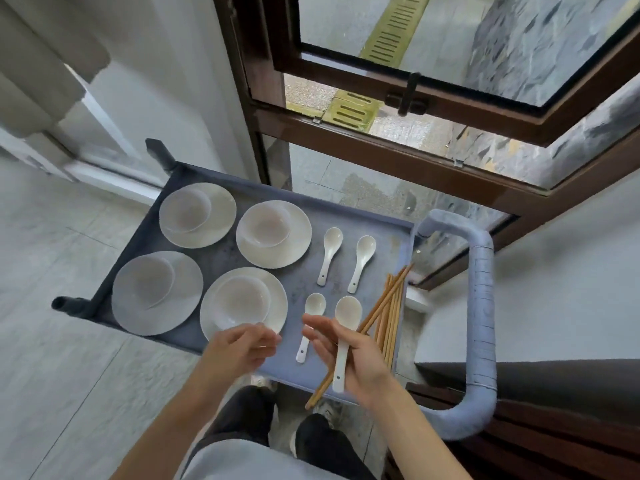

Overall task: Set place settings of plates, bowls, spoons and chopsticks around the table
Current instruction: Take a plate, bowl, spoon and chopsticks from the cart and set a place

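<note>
Four white plates, each with a bowl on it, sit on the blue-grey cart tray (225, 258). My left hand (239, 346) curls over the near rim of the nearest plate (278, 296), which carries a bowl (242, 301). My right hand (349, 358) holds a white spoon (348, 312) and a pair of wooden chopsticks (317, 393) together above the tray's near right part. Three more spoons lie on the tray: two at the back (331, 252) (362, 261) and one (313, 304) beside my fingers. Several loose chopsticks (394, 317) lie along the right edge.
The cart's padded blue handle (482, 306) loops round on the right. A brown-framed window (408, 98) stands open behind the cart. A dark wooden piece of furniture (540, 410) is at the lower right. Pale floor tiles (52, 341) stretch to the left.
</note>
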A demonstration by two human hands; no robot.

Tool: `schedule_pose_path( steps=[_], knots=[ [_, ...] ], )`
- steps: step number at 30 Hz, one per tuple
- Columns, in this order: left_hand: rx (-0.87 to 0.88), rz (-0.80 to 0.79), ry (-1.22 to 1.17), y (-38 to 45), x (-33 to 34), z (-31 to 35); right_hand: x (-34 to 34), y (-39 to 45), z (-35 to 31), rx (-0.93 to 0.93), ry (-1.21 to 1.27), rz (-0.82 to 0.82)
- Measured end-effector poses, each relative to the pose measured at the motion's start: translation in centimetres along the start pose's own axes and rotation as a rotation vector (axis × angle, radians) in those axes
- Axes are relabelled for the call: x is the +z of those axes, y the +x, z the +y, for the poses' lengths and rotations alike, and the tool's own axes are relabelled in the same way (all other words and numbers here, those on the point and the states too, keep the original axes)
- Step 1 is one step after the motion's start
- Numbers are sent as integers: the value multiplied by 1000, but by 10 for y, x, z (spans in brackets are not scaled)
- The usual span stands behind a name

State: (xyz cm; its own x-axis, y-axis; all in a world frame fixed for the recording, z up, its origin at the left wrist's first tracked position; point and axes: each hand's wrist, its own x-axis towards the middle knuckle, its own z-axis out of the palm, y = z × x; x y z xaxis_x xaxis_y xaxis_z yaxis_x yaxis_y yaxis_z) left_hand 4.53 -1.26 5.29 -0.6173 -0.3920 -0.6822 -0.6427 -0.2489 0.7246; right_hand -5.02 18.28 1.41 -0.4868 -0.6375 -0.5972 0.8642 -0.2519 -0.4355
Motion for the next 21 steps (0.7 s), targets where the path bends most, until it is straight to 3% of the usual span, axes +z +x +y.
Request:
schedule_pose_path(
  steps=[3,6,10,15,21],
  knots=[
    [1,238,-55,19,-52,-13,5,20,1,45,-81,88],
    [7,362,35,43,-91,-32,13,47,1,41,-185,203],
    [-102,354,69,77,-101,-35,28,80,6,43,-305,420],
    [-246,231,-185,107,-100,-38,43,111,17,80,-496,708],
    [-149,277,-55,110,-94,-38,53,130,30,21,-573,714]
  ],
)
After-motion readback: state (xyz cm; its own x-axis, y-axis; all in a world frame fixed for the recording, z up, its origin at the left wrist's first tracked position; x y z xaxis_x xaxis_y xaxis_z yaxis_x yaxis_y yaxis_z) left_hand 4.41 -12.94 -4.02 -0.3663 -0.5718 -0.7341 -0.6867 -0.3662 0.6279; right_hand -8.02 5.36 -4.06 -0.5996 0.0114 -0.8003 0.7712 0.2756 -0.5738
